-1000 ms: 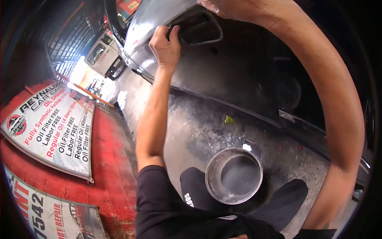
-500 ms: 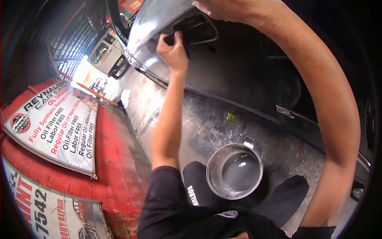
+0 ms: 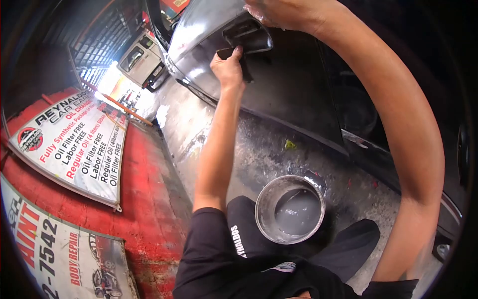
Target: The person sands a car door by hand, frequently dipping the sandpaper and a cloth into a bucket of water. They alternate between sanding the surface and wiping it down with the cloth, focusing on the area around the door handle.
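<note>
My left hand [image 3: 229, 70] is closed, thumb against fingers, on a dark thin sheet [image 3: 225, 53] that looks like sandpaper. It is against the dark car door [image 3: 289, 84], just below the door handle recess [image 3: 244, 32]. At the top edge of the view my right hand [image 3: 271, 14] is on the same door, above and right of the recess. Its visible fingertips look wet, and the rest of its fingers are hidden or cut off. Between my knees stands a round metal pot [image 3: 261, 212] holding greyish water [image 3: 298, 212].
Beneath the door runs a wet, stained concrete floor [image 3: 239, 149], with a yellow-green scrap [image 3: 290, 144] on it. To the left, a red wall [image 3: 149, 199] carries a car care sign [image 3: 74, 144] and a paint sign [image 3: 74, 259]. A light-coloured vehicle [image 3: 142, 60] stands farther back.
My left hand has moved slightly right and down on the door, and more of the dark sheet shows. My right hand stays at the top of the door. The view has shifted slightly.
</note>
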A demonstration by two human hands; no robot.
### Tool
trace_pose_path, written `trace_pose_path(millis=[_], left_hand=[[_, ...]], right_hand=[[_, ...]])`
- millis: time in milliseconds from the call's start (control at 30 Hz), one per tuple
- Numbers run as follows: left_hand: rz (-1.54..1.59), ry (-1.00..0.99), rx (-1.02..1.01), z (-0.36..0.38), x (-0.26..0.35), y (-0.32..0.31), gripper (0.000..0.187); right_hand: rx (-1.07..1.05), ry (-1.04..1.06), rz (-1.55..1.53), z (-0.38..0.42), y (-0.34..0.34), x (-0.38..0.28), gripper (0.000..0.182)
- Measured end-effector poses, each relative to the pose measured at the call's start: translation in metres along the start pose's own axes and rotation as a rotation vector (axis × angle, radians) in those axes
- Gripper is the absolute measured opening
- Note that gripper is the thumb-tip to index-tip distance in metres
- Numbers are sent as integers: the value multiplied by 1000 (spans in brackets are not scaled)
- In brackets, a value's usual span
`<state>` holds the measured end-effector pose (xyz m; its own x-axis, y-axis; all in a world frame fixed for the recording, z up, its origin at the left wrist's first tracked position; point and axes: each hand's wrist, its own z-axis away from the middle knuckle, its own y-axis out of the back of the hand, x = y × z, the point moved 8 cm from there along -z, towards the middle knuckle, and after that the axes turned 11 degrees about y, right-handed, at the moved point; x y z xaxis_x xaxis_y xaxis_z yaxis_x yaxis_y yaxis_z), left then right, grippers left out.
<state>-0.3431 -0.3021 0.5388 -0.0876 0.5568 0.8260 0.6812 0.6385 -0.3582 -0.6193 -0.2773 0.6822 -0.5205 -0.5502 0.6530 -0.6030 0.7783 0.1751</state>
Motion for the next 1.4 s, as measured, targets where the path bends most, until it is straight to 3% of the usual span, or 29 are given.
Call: trace_pose_path(millis=[67,133,200,233,267,333,367,400,467,500,533,600,633,700,800,833,867,933,1067,1167,1200,1267,1400], left_hand=[[-716,-414,-42,-6,44,-16,18],[-619,-472,-80,-8,54,-26,17],[-756,-566,20,3,60,-21,17],[-528,-541,-17,-2,49,-17,17],[-530,-537,-24,-2,29,-23,17],[-99,-346,71,3,-8,0,17],[-51,-227,33,3,-11,1,17],[-44,-231,33,1,0,2,17],[-659,-590,54,1,55,-18,18],[-747,-498,49,1,70,-28,18],[-1010,-660,113,1,74,-33,18],[-732,-717,48,9,71,-29,17],[-733,-719,46,10,58,-30,17],[-527,-492,46,7,21,-5,16],[-763,-492,3,-4,43,-15,16],[-568,-568,-54,-9,56,-24,18],[-610,-481,-39,-2,65,-32,19],[-678,-561,-19,-1,67,-29,16],[-506,-528,29,-5,21,-15,14],[-65,42,-87,14,-5,-11,13],[-57,33,-78,16,4,-9,13],[-197,256,-132,12,0,-13,15],[-248,5,-132,-5,31,-6,17]], right_hand=[[38,-6,-44,1,2,3,24],[68,-2,-85,1,4,4,24],[68,-8,-37,1,4,2,23],[66,-11,-29,1,3,6,23],[60,-14,-47,2,2,8,23],[59,-9,-95,1,1,0,23],[38,-11,-85,0,1,1,23],[15,-9,-75,0,2,2,23],[52,-5,-52,-1,4,2,23],[81,-9,-37,0,6,3,23],[75,-14,-29,2,5,6,23],[18,-7,-35,1,2,2,22],[19,-10,-34,2,2,5,22],[46,-22,-155,2,2,5,22],[81,-7,-82,2,7,4,22],[83,-11,-72,2,7,6,22],[71,-16,-50,1,7,7,21],[57,-17,-51,0,2,1,21],[3,-19,-82,3,0,2,21],[21,-24,-103,1,5,1,20],[69,-31,-110,1,9,2,20],[86,-13,-94,-2,7,3,21],[104,-12,-123,-4,5,4,23]])
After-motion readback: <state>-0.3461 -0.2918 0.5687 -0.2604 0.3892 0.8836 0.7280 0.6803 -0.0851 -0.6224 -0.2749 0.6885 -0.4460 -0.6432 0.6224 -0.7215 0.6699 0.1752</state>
